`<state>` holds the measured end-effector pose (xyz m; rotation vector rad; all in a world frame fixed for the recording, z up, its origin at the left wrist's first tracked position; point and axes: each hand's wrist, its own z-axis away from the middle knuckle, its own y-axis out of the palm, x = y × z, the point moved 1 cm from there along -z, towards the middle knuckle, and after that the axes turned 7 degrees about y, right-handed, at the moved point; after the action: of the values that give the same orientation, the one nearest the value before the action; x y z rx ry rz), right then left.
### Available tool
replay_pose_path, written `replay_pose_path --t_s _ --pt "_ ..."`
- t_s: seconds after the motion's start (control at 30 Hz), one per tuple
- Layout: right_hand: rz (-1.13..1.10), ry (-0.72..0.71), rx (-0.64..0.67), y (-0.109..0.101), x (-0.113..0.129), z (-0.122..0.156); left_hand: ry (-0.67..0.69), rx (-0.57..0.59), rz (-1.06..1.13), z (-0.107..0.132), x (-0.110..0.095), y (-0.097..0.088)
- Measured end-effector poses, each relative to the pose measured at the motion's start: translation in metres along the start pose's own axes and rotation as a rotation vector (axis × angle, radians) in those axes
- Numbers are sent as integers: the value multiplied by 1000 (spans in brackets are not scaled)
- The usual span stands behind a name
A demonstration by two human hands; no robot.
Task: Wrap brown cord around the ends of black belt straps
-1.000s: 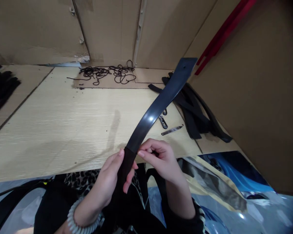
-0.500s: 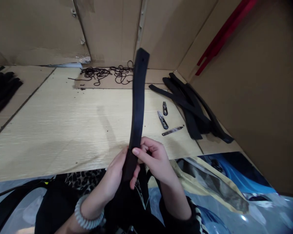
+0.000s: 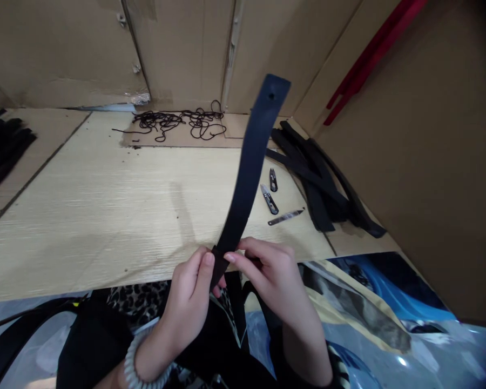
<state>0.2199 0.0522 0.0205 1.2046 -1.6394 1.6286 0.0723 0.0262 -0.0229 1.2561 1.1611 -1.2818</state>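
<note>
A long black strap (image 3: 249, 167) with a small hole near its top end stands up from my hands and leans to the right over the wooden table (image 3: 105, 210). My left hand (image 3: 190, 302) is wrapped round the strap's lower end, where a black fabric sleeve covers it. Beside it, my right hand (image 3: 273, 275) pinches that same lower end from the right with thumb and forefinger. The strap's bottom part drops out of sight into dark fabric on my lap.
Two small thread snips (image 3: 270, 195) and a thin blade (image 3: 285, 217) lie on the table to the right. A pile of black straps (image 3: 319, 178) rests by the cardboard wall. Tangled black cord (image 3: 178, 121) lies at the back. More black straps (image 3: 2, 151) sit far left.
The strap's top end swung from the right to upright, then back a little to the right. Both hands kept their hold and shifted slightly on the lower end.
</note>
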Motion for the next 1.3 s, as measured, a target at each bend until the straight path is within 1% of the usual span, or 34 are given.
replay_pose_path --t_s 0.07,0.1,0.2,0.27,0.3,0.4,0.43,0.5,0.6,0.73,0.87,0.93,1.0,1.1,1.17,1.2,1.23,1.3 --pt "32 -2 -4 -1 1 3 7 6 -32 0 -1 -1" --pt "15 13 13 -2 0 3 8 11 -25 0 -1 -1" --pt "-129 121 81 -1 -5 1 -31 51 81 -1 -2 -2" --pt "-250 196 141 1 -11 -3 -117 103 212 -2 0 -1" --pt "-317 216 191 2 -14 -5 -175 136 287 -2 1 -1" --pt "-495 207 335 4 -18 -11 -345 270 513 -2 5 1" --pt "-528 192 348 5 -19 -12 -385 319 591 -2 5 2" --pt "-542 170 325 6 -18 -13 -421 404 744 -2 5 4" --pt "-524 171 289 8 -16 -12 -389 464 871 -4 1 6" --pt "-524 201 261 11 -16 -10 -329 418 867 -6 1 6" --pt "-514 212 249 12 -17 -10 -330 417 853 -7 4 3" --pt "-465 214 216 11 -15 -10 -327 378 766 -7 2 2" --pt "-411 243 154 11 -13 -9 -293 267 580 -8 -1 2" --pt "-374 300 67 13 -7 -7 -179 51 264 -8 -7 2" --pt "-336 284 35 14 -4 -5 -137 -41 175 -7 -9 2" --pt "-307 258 26 13 -3 -4 -143 -56 180 -6 -8 3" --pt "-285 229 25 13 -3 -4 -162 -45 216 -6 -7 3" --pt "-304 195 80 10 -5 -4 -230 36 331 -5 -4 3"
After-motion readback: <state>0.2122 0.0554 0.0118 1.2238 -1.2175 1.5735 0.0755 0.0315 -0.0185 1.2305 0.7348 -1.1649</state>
